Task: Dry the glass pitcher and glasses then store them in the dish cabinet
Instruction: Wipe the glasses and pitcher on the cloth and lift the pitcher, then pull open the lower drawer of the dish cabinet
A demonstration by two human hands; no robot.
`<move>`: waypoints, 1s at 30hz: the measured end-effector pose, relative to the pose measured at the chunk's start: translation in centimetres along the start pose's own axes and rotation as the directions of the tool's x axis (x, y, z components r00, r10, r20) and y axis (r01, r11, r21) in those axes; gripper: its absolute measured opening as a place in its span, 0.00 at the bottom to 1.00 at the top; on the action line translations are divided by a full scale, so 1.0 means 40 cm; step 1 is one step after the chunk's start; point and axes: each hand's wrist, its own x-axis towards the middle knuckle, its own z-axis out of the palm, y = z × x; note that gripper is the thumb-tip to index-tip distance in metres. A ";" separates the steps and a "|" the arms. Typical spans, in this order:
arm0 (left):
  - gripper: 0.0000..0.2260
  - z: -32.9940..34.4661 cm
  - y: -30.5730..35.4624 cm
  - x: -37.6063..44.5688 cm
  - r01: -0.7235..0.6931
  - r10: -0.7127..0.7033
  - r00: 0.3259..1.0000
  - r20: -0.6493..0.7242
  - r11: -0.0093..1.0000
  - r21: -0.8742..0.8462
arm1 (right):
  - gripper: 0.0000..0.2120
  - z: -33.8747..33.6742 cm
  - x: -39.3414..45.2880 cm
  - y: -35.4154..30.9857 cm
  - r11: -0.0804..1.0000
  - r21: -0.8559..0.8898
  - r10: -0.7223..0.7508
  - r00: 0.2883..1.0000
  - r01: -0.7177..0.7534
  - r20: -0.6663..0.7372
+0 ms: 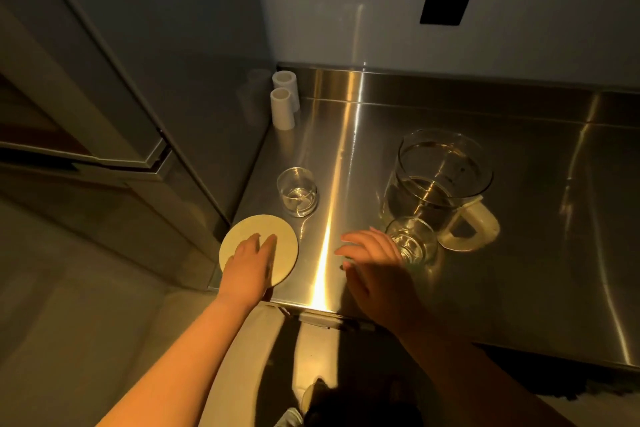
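A clear glass pitcher with a cream handle stands upright on the steel counter. One short glass stands left of it. A second glass stands just in front of the pitcher. My right hand hovers with spread fingers right beside that second glass, and I cannot tell if it touches it. My left hand lies flat on a round cork coaster at the counter's front left corner.
Two white cylinders stand at the counter's back left corner against the wall. A tall grey refrigerator flanks the counter on the left. A black rectangle is on the wall above.
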 end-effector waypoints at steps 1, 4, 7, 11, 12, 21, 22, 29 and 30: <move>0.32 -0.002 -0.004 0.003 -0.015 0.015 1.000 -0.003 1.000 -0.004 | 0.18 0.008 -0.003 -0.005 1.000 -0.007 0.022 1.000 -0.022 0.017; 0.33 -0.005 0.001 0.012 -0.075 0.075 0.997 -0.019 0.997 -0.011 | 0.16 0.018 -0.008 -0.021 0.997 -0.022 0.071 0.997 -0.070 0.027; 0.33 0.006 0.026 0.022 -0.171 0.171 0.985 0.001 0.985 0.007 | 0.11 0.018 -0.003 -0.041 0.996 -0.027 0.086 0.996 -0.087 -0.037; 0.29 0.022 0.084 0.042 -0.302 0.301 0.953 0.017 0.953 0.008 | 0.08 0.019 -0.019 -0.039 0.994 -0.004 0.110 0.987 -0.112 -0.116; 0.28 0.023 0.103 0.046 -0.338 0.338 0.941 0.016 0.941 0.001 | 0.08 0.022 -0.033 -0.028 0.992 -0.016 0.119 0.986 -0.122 -0.112; 0.28 0.045 0.242 0.076 -0.473 0.472 0.881 -0.022 0.880 -0.049 | 0.11 -0.021 -0.118 0.056 0.969 -0.072 0.233 0.970 -0.238 -0.076; 0.28 0.041 0.246 0.072 -0.472 0.471 0.881 -0.033 0.880 -0.052 | 0.11 -0.028 -0.122 0.060 0.969 -0.067 0.234 0.969 -0.239 -0.080; 0.22 -0.032 0.195 0.004 -0.392 0.374 0.909 -0.185 0.918 -0.066 | 0.11 -0.028 -0.062 0.047 0.976 -0.014 0.218 0.975 -0.219 -0.045; 0.21 -0.045 0.173 -0.012 -0.370 0.350 0.911 -0.215 0.927 -0.057 | 0.11 -0.016 -0.045 0.033 0.979 -0.012 0.205 0.978 -0.206 -0.043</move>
